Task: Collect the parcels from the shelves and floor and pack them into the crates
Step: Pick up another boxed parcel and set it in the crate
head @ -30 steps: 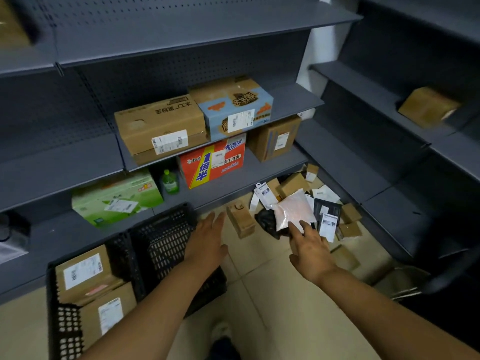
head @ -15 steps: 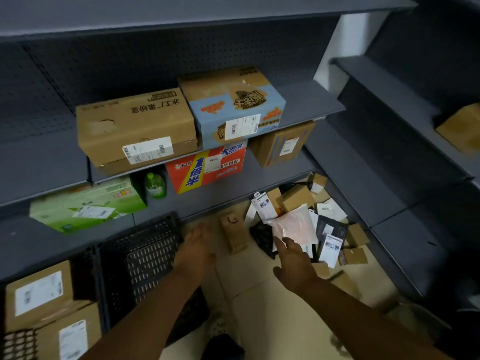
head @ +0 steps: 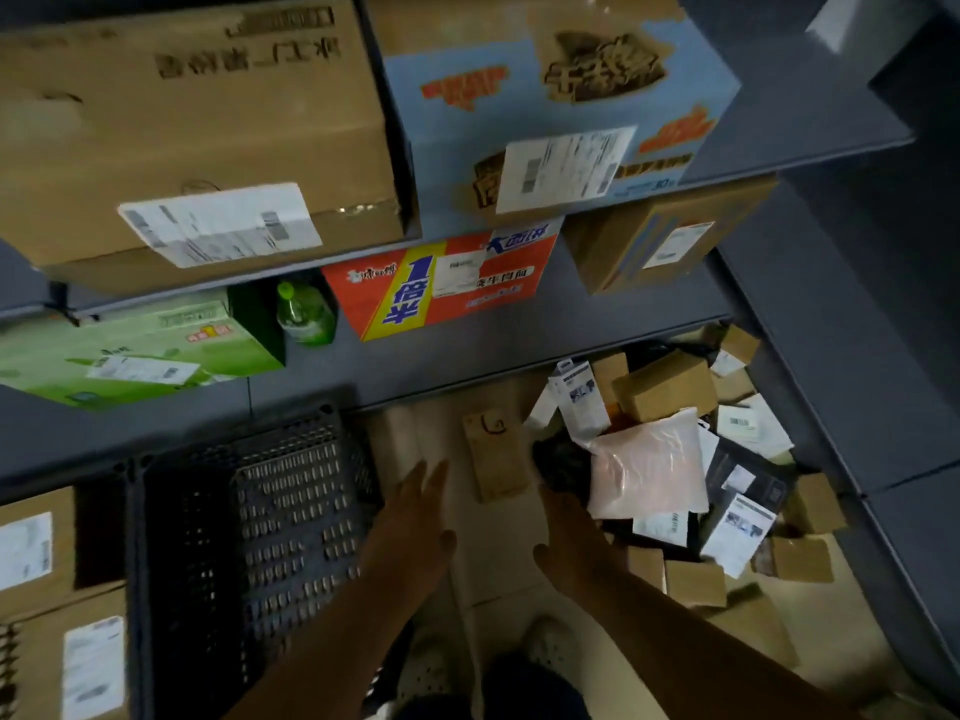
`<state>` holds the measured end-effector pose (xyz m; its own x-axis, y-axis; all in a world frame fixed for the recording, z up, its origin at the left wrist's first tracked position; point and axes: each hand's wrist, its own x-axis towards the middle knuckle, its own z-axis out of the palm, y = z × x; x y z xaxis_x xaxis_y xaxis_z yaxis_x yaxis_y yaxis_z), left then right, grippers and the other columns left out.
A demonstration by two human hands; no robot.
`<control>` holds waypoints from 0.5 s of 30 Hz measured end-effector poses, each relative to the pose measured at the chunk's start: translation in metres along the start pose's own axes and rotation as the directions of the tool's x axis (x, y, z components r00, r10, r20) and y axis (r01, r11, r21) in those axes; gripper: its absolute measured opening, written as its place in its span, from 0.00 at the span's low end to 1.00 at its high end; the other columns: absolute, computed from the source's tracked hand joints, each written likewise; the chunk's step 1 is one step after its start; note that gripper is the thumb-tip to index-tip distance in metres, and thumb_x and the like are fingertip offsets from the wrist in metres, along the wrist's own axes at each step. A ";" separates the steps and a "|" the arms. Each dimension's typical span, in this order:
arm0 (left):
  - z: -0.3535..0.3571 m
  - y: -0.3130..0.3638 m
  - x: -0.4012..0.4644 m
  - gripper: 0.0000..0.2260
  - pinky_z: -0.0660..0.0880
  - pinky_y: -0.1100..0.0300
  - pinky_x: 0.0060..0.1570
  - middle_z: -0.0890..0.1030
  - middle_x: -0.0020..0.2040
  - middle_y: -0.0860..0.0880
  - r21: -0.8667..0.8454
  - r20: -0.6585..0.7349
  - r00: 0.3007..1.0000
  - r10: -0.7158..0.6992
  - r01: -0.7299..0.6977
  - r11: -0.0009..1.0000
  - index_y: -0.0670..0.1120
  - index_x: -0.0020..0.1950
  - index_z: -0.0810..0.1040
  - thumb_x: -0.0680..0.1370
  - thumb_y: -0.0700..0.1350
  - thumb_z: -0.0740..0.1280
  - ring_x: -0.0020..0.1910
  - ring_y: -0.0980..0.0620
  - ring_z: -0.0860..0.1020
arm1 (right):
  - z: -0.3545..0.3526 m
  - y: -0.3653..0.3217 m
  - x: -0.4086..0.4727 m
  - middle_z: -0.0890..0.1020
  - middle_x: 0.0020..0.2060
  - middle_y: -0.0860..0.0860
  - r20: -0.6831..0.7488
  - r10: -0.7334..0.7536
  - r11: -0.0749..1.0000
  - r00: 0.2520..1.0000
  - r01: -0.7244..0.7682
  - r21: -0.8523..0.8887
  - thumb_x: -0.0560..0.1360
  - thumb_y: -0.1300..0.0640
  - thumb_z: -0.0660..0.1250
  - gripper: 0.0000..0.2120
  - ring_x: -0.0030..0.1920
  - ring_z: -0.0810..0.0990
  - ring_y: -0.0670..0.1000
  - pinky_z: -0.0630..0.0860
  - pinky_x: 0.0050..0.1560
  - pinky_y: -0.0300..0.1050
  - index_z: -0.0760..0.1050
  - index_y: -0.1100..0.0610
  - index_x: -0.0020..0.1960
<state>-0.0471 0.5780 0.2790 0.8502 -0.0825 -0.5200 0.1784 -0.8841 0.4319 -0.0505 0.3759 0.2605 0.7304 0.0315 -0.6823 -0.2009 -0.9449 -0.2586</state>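
The right hand (head: 574,537), fingers spread and empty, reaches for the pink bag (head: 649,465) just beyond it, needing a grip before the black crate (head: 249,511) to its left

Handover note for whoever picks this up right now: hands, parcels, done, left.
Left hand: open, holds nothing, above the floor beside the empty black crate.
Right hand: open, reaching into the floor pile, fingers at the pink bag; no grip yet.
Done: two labelled boxes in the far-left crate.
Left: the floor pile, small brown box, and shelf boxes.
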 end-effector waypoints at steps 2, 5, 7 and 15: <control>0.024 -0.010 0.028 0.36 0.61 0.53 0.69 0.45 0.78 0.51 -0.006 -0.001 1.000 -0.021 0.021 1.000 0.56 0.77 0.43 0.77 0.47 0.64 0.76 0.46 0.51 | 0.020 0.005 0.040 0.51 0.77 0.51 0.027 0.005 1.000 1.000 -0.005 0.014 0.79 0.53 0.61 0.35 0.76 0.52 0.55 0.58 0.72 0.48 0.43 0.50 0.77; 0.059 -0.028 0.070 0.37 0.62 0.53 0.69 0.45 0.78 0.52 -0.041 -0.021 0.998 -0.060 0.059 0.997 0.57 0.77 0.44 0.77 0.48 0.65 0.76 0.46 0.51 | 0.053 0.012 0.099 0.51 0.77 0.53 0.044 0.011 1.000 0.999 -0.012 0.016 0.79 0.53 0.62 0.36 0.76 0.54 0.55 0.60 0.73 0.49 0.42 0.52 0.77; 0.081 -0.040 0.093 0.37 0.60 0.54 0.70 0.46 0.78 0.52 -0.063 -0.037 0.997 -0.070 0.067 0.996 0.56 0.77 0.44 0.77 0.48 0.65 0.76 0.47 0.51 | 0.073 0.017 0.133 0.51 0.77 0.53 0.045 0.011 1.000 0.999 -0.011 0.008 0.78 0.53 0.62 0.37 0.76 0.54 0.55 0.59 0.73 0.50 0.41 0.53 0.77; 0.172 -0.091 0.171 0.35 0.58 0.56 0.70 0.48 0.78 0.50 -0.080 -0.025 0.997 -0.068 0.065 0.995 0.54 0.77 0.46 0.77 0.46 0.65 0.75 0.48 0.52 | 0.169 0.038 0.248 0.51 0.75 0.56 -0.157 0.129 0.990 0.979 -0.135 -0.028 0.73 0.41 0.64 0.44 0.73 0.54 0.60 0.65 0.66 0.58 0.41 0.55 0.76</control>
<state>-0.0034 0.5658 0.0241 0.8482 -0.0110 -0.5295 0.2729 -0.8477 0.4548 0.0127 0.4035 -0.0345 0.7919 -0.1427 -0.5938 -0.2797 -0.9491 -0.1448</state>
